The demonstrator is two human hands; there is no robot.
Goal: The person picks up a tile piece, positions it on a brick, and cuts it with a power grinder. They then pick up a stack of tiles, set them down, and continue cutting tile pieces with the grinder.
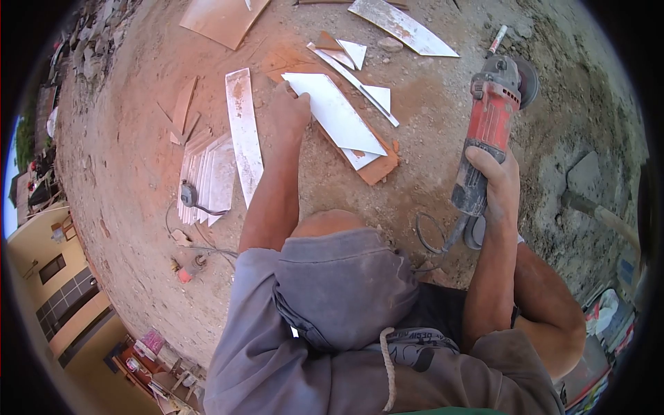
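Note:
My right hand is wrapped around the dark rear body of a red and black angle grinder. The grinder is held up at the right, its disc at the top pointing away from me. With my left hand I grip the upper left corner of a white tile piece, the thumb on its face. The tile lies slanted over a brown board-like piece, and another white piece shows beneath its lower end. A long narrow tile strip lies just left of my forearm.
A stack of cut tiles sits at the left, with a small dark round object and cord on it. Narrow offcuts, a larger tile and a curved piece lie beyond. A shovel is at the right.

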